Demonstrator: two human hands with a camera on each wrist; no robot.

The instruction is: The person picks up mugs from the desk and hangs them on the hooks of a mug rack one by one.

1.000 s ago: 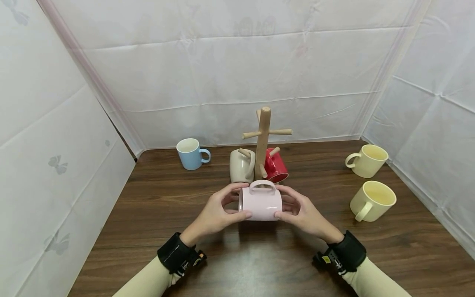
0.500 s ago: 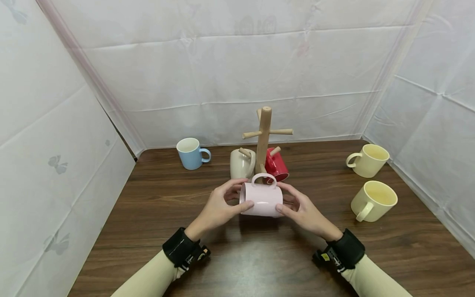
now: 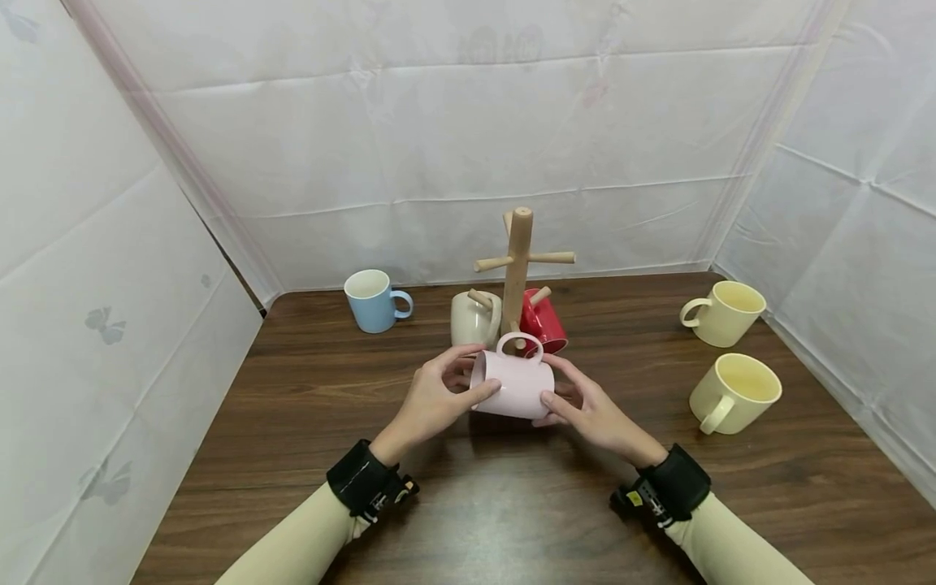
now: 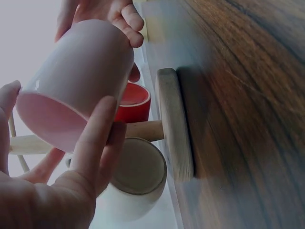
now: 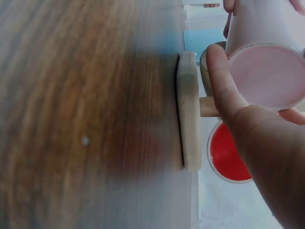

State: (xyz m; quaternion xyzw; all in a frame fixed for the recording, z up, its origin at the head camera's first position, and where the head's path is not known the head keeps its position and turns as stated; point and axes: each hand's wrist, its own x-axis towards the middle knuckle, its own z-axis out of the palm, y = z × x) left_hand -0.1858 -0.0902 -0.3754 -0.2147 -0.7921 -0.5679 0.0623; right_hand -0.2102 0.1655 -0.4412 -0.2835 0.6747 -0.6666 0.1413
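Only in the right wrist view: pink mug's underside (image 5: 269, 76).

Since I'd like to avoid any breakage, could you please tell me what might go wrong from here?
The pink mug, held sideways between the left grip and right grip, might slip. It could also knock the beige mug or red mug close behind, on the wooden rack.

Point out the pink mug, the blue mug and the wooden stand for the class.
Pink mug (image 3: 516, 386), head view: the side of its body.
Blue mug (image 3: 371, 309), head view: its outer wall.
Wooden stand (image 3: 516, 280), head view: its upright post.
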